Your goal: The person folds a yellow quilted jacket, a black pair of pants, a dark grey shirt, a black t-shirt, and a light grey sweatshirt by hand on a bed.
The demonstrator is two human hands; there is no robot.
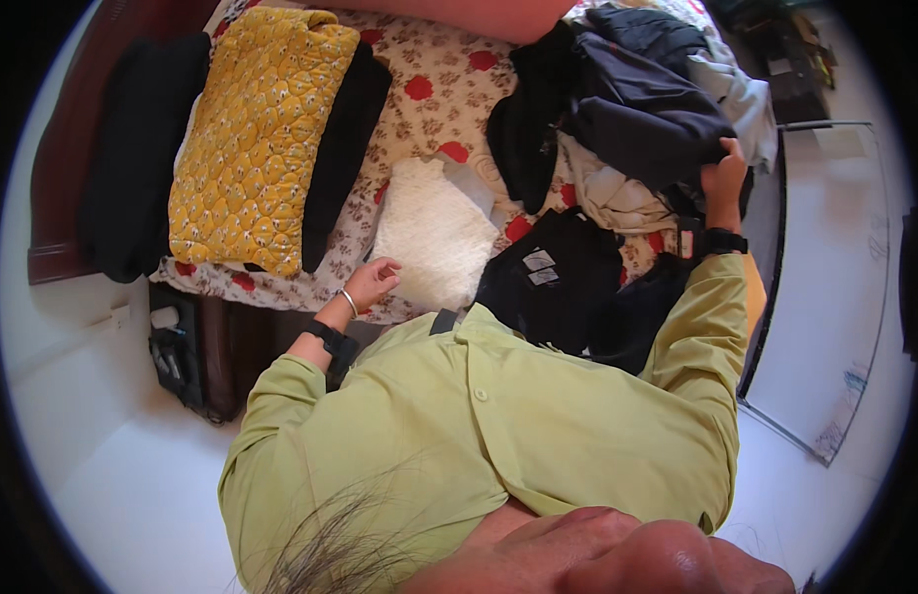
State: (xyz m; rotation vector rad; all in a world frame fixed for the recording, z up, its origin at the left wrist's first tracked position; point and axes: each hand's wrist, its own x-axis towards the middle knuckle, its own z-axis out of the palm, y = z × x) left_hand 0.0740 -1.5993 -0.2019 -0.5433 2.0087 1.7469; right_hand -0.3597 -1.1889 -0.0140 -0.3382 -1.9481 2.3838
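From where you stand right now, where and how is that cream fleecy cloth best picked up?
Probably the cream fleecy cloth is best gripped by its left edge, coming from the left with the left hand. It lies on the floral bedspread with that edge nearest this hand, while a black garment crowds its lower right side.

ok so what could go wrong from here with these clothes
If the right hand tugs the dark grey garment, it might drag along the beige one tucked against it. The cream cloth lies by the near edge of the bed, so a bump could make it slip off.
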